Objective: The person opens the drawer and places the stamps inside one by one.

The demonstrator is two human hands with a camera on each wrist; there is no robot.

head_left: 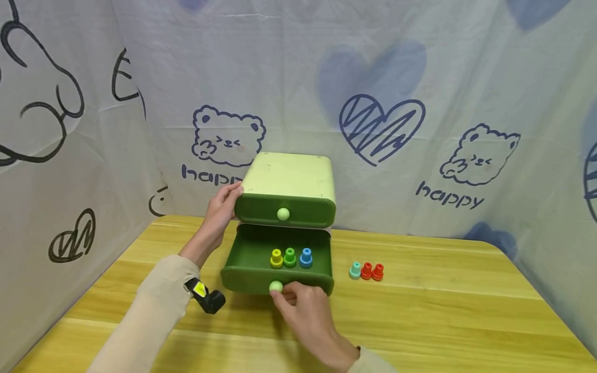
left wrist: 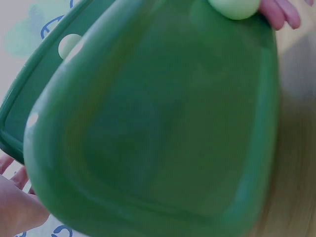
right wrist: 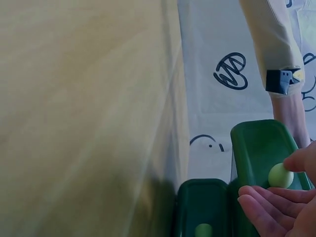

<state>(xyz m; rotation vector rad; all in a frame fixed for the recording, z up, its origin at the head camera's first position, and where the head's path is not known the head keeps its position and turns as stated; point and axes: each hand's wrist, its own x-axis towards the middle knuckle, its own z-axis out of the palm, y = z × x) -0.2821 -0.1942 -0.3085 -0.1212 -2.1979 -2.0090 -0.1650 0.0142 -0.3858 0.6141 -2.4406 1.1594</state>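
Note:
A small drawer cabinet (head_left: 291, 173) with a pale green top stands on the table. Its lower drawer (head_left: 238, 280) is pulled out, while the upper drawer (head_left: 308, 211) is in. Inside the lower drawer stand a yellow peg (head_left: 276, 259), a green peg (head_left: 289, 258) and a blue peg (head_left: 306, 258). My left hand (head_left: 223, 210) rests against the cabinet's left side near the top, fingers fairly straight. With thumb and fingers, my right hand (head_left: 308, 313) pinches the lower drawer's round knob (right wrist: 280, 176). The left wrist view is mostly filled by the drawer front (left wrist: 168, 118).
Right of the drawer, a teal peg (head_left: 355, 270) and two red pegs, one in the middle (head_left: 366, 271) and one at the end (head_left: 378, 272), stand in a row on the wooden table (head_left: 443, 305). A printed cloth (head_left: 298, 77) hangs close behind the cabinet.

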